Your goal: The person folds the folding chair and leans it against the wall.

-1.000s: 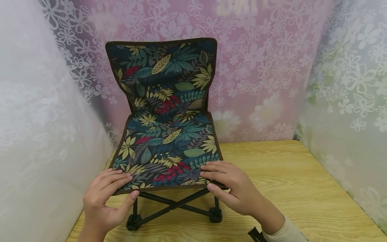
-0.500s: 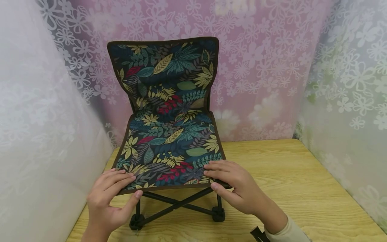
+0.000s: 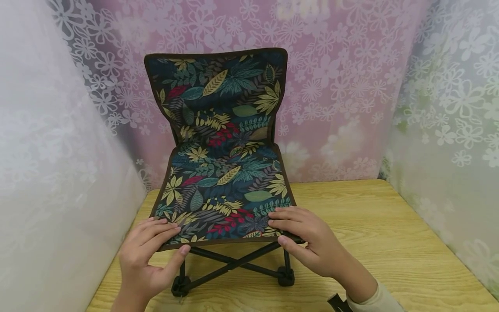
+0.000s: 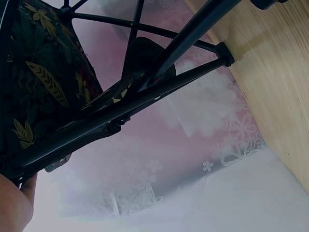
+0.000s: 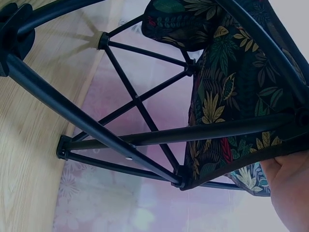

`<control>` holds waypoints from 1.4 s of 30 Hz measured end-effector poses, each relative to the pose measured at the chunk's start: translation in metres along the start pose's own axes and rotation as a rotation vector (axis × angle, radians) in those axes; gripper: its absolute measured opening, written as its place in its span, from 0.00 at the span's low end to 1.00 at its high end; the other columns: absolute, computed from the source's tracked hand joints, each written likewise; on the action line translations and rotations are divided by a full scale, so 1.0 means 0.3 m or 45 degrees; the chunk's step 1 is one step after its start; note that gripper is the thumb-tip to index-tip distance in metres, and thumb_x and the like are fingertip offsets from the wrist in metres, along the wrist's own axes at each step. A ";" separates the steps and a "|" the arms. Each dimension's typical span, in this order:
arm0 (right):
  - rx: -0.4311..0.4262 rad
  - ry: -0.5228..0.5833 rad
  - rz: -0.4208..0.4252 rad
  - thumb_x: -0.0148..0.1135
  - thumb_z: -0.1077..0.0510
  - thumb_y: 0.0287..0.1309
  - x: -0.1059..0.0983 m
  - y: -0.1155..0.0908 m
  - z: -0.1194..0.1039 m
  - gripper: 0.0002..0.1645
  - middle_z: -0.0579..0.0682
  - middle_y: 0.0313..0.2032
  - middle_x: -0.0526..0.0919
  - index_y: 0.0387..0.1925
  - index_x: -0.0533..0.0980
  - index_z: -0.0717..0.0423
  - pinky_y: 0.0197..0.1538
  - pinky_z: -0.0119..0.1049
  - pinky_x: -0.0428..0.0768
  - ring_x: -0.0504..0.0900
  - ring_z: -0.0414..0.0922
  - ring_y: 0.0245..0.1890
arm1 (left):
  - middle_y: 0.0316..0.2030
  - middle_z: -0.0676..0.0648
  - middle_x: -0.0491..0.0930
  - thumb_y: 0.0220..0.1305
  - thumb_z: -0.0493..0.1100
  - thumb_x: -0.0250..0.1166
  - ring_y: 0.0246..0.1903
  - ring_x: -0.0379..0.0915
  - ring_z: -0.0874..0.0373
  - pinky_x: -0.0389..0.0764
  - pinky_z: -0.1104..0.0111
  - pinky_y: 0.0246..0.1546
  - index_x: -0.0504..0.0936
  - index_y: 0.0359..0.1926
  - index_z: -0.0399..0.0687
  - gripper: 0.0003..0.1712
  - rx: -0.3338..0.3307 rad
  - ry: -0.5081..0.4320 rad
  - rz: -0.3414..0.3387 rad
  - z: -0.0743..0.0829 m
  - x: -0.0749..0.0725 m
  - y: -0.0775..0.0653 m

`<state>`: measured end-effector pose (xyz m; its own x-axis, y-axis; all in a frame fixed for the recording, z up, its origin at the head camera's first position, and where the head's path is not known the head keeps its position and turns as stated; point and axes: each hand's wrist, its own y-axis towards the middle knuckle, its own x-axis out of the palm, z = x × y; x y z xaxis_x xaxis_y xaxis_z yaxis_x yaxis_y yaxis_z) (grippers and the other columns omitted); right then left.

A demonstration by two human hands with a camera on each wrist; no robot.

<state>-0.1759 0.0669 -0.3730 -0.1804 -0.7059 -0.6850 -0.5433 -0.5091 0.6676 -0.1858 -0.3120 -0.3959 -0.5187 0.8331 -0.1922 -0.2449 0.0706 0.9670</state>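
Note:
A folding camping chair (image 3: 218, 203) with dark leaf-print fabric and brown piping stands facing me in the head view. Black crossed tubes (image 3: 234, 262) and black feet hold up its seat. On the front left corner of the seat rests my left hand (image 3: 146, 255), fingers lying extended over the fabric, thumb spread at the front edge. My right hand (image 3: 312, 242) rests the same way on the front right corner, its thumb by the edge. Both wrist views look under the seat at the frame tubes (image 4: 178, 43) and fabric underside (image 5: 227, 87); only part of each hand shows there.
Beneath the chair lies a light wood-grain table (image 3: 370, 234). A pink floral curtain (image 3: 331, 86) hangs behind it, with whitish sheets at the left (image 3: 58, 151) and right (image 3: 448, 130). A black piece (image 3: 338, 303) sits by the right sleeve.
The chair and both hands have shifted slightly to the right together, against a nearly still table and curtain. The hands keep the same places on the seat corners.

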 end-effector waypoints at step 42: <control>-0.024 0.048 0.061 0.68 0.70 0.59 0.014 0.001 -0.005 0.29 0.50 0.61 0.87 0.62 0.84 0.49 0.77 0.27 0.65 0.81 0.49 0.66 | 0.33 0.41 0.91 0.64 0.58 0.75 0.39 0.85 0.42 0.74 0.67 0.68 0.94 0.36 0.41 0.23 0.037 0.007 -0.007 -0.017 0.001 -0.007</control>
<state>-0.1755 0.0632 -0.3752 -0.1748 -0.7474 -0.6410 -0.5191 -0.4833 0.7050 -0.1898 -0.3146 -0.3988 -0.5216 0.8298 -0.1986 -0.2240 0.0914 0.9703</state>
